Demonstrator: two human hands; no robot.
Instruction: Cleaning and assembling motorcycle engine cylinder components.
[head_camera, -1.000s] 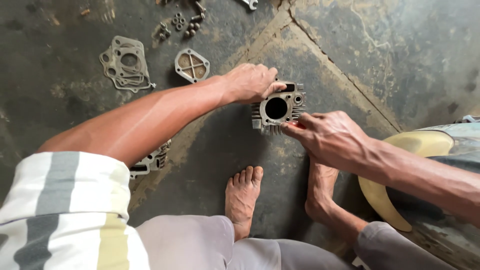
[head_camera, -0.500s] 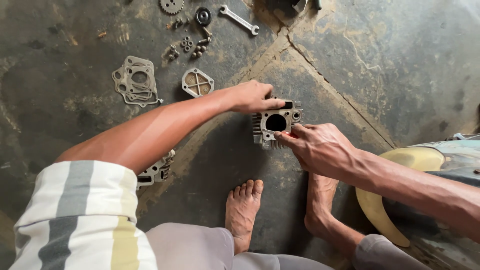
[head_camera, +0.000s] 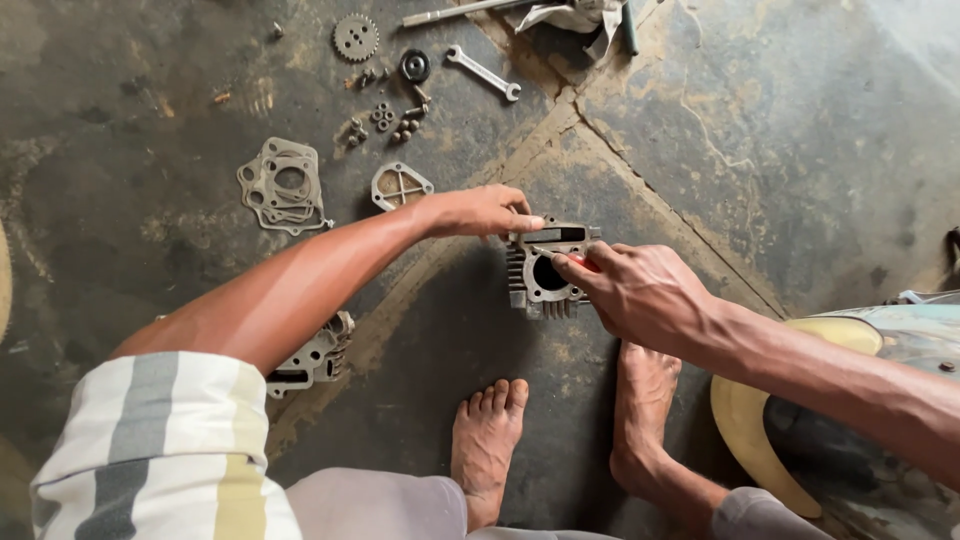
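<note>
Both hands (head_camera: 480, 212) (head_camera: 640, 292) partly hide finned cylinder (head_camera: 543, 272); red tool (head_camera: 585, 264) mostly covered.

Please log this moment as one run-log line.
left hand: steadies finned grey metal engine cylinder | right hand: presses red-handled tool at its bore | stained concrete floor

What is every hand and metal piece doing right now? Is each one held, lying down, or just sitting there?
Left hand: steadying the cylinder block's top edge.
Right hand: on the block, pinching something red.
Cylinder block: on the floor, bore facing up.
Wrench: lying flat, untouched.
Gear: lying flat.
Gaskets: lying flat, loosely stacked.
</note>
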